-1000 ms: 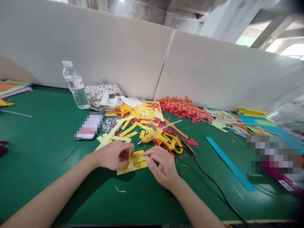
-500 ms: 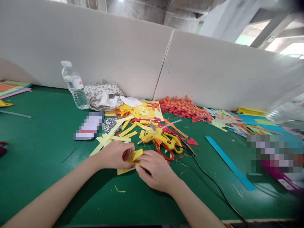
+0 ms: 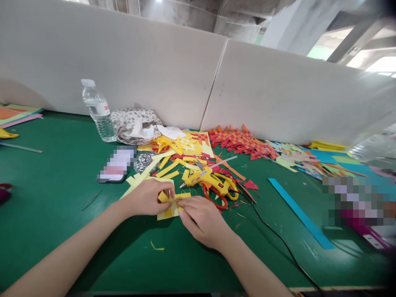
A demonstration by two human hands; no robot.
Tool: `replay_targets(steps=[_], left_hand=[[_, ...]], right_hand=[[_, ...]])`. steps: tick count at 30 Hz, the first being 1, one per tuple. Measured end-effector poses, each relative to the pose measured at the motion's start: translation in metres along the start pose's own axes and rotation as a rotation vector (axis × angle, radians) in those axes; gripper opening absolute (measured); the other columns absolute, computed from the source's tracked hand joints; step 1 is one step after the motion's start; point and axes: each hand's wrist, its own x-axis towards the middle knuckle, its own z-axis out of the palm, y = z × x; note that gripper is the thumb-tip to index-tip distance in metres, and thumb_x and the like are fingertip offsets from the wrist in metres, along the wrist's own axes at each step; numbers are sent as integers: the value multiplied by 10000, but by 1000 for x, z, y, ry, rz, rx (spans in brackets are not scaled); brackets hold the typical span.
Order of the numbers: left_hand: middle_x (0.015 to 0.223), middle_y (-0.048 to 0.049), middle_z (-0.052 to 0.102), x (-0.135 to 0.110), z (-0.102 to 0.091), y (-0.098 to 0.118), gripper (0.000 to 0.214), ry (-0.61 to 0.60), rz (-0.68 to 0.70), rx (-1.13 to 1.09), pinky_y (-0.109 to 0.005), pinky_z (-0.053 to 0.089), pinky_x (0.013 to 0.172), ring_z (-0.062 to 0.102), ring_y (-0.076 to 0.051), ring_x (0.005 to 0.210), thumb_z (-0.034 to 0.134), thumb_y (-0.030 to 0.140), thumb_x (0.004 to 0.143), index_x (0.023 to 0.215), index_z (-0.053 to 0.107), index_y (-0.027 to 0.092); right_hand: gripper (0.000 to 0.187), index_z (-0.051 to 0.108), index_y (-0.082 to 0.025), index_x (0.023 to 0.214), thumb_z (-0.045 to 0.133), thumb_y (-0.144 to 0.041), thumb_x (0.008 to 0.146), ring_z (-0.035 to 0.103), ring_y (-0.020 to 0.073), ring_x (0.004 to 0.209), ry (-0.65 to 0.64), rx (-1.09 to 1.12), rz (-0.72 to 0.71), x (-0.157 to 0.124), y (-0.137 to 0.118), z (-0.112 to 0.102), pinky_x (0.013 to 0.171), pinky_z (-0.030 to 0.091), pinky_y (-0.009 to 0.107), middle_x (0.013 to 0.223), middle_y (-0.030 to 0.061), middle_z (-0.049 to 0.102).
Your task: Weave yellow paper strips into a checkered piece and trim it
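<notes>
Yellow paper strips [image 3: 168, 212], some pale and some deeper yellow, cross each other low over the green table between my hands. My left hand [image 3: 151, 197] pinches them from the left, thumb and fingertips closed on the paper. From the right, my right hand [image 3: 201, 218] grips the same strips, its fingertips close to the left ones. The fingers partly hide where the strips overlap. Just beyond my hands lies a yellow glue gun [image 3: 206, 179], resting by scissors [image 3: 218, 200] with red and yellow handles. Loose yellow strips [image 3: 168, 169] are scattered behind my left hand.
A phone [image 3: 119, 163], a bag of small googly eyes [image 3: 144, 162] and a water bottle [image 3: 100, 113] stand or lie at left. Red and orange woven paper fish [image 3: 239, 140] are piled by the partition. The glue gun's black cord [image 3: 278, 237] runs right, near a blue strip [image 3: 300, 212].
The strips between my hands have opened out flatter, so the crossing shows more. My left fingers have shifted slightly; the right hand stays close to its place.
</notes>
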Motion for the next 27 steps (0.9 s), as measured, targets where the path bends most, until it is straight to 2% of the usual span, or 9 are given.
replay_targets(steps=[3,7,9,11,13,16,19,23,27], left_hand=[[740,44,639,2,1,-1,42,9,-20,-26,-219,378,637,570,-124,683,552,251,707,740,560,226],[750,35,632,4,4,-5,92,-18,-74,-124,-224,395,644,565,-125,691,583,292,699,725,549,210],[749,26,625,5,4,-8,136,-37,-116,-218,-227,409,635,565,-126,686,603,300,681,741,532,202],[731,25,611,5,5,-10,156,-75,-151,-321,-222,417,606,558,-119,657,609,296,674,740,511,195],[709,29,594,5,5,-12,154,-110,-171,-396,-211,416,573,542,-108,623,606,290,674,721,498,191],[670,39,573,5,5,-12,143,-118,-182,-397,-198,400,537,512,-97,581,608,288,665,710,513,191],[645,42,577,5,6,-10,116,-102,-181,-339,-196,383,519,507,-97,561,591,296,676,712,542,197],[696,25,619,4,2,-6,155,-101,-156,-287,-208,408,570,554,-116,618,565,284,691,821,610,214],[814,1,662,4,-2,-5,215,-105,-114,-233,-225,425,657,582,-139,728,544,266,701,881,659,234]], right_hand=[[238,626,-162,874,392,-209,871,603,185,912,16,-29,29,-1,0,2,819,435,329,938,70,673],[208,599,-176,803,405,-211,868,604,182,858,44,-54,26,0,-1,3,787,435,327,899,59,673],[185,566,-176,738,425,-212,852,595,191,852,155,-90,63,2,4,0,788,435,335,890,72,664],[138,528,-176,714,455,-215,825,573,215,890,325,-158,154,4,15,-7,804,432,358,925,103,640],[62,513,-179,800,490,-236,793,549,246,916,383,-253,260,5,29,-15,780,436,388,948,117,607],[234,484,-185,915,565,-300,728,543,270,876,324,-317,411,4,51,-22,726,449,405,919,100,592],[254,471,-194,912,571,-327,720,556,263,842,299,-288,504,1,63,-19,690,451,384,890,80,593],[225,473,-191,906,550,-314,734,565,252,817,349,-272,513,-2,66,-9,684,448,372,845,75,590],[206,478,-192,913,549,-284,742,553,255,865,443,-276,420,-3,62,-10,731,453,396,916,92,594]])
